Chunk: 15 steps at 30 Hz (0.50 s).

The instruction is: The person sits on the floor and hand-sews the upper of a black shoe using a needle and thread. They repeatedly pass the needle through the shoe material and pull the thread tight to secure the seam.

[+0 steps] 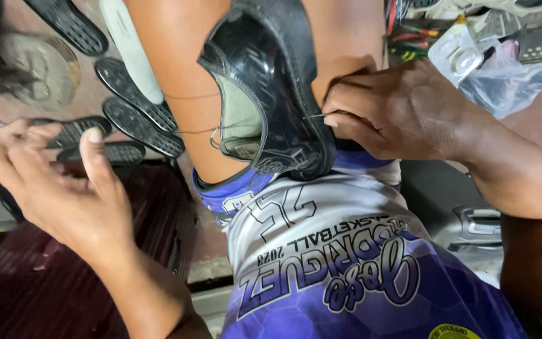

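A black shoe [271,81] lies wedged between my bare knees, its opening and grey insole facing me. My right hand [396,110] presses against the shoe's right edge, thumb and fingers pinched on a thin needle [317,117] stuck into the rim. A thin thread [196,130] runs from the shoe's left side across my thigh toward my left hand [58,182]. That hand is raised to the left, fingers curled with the thumb up, pulling the thread taut. Purple and white shorts [334,251] cover my lap.
Several black shoe soles [136,122] lie on the floor at upper left, beside a round metal disc [39,69]. A clear plastic bag [497,63] and tools sit at upper right. A dark red mat [145,213] lies at lower left.
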Motion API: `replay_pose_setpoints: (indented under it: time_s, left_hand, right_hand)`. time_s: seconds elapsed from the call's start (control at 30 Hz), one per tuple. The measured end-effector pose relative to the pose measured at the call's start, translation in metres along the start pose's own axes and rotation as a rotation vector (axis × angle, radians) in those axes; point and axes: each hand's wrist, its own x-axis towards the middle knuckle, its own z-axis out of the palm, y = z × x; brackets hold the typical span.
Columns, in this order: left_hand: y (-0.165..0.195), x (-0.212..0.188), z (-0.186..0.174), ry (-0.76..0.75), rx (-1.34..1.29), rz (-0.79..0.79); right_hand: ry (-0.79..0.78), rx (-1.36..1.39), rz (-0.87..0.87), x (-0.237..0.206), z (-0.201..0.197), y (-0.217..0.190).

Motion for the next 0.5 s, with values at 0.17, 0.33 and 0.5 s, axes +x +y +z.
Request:
replay_pose_setpoints:
  time_s: [0.17,0.33,0.5]
  left_hand:
    - [0.069,0.016,0.018,-0.250,-0.175,0.267]
    - [0.077,0.043,0.048,-0.613,0.034,0.285]
    - [0.049,0.029,0.041,-0.506,-0.537,0.250]
  right_hand:
    - [0.069,0.064,-0.022,-0.005,0.006,0.002]
    - [0.115,0.136,-0.048,-0.010,0.014,0.001]
    - [0.098,0.117,0.036,-0.013,0.016,0.002]
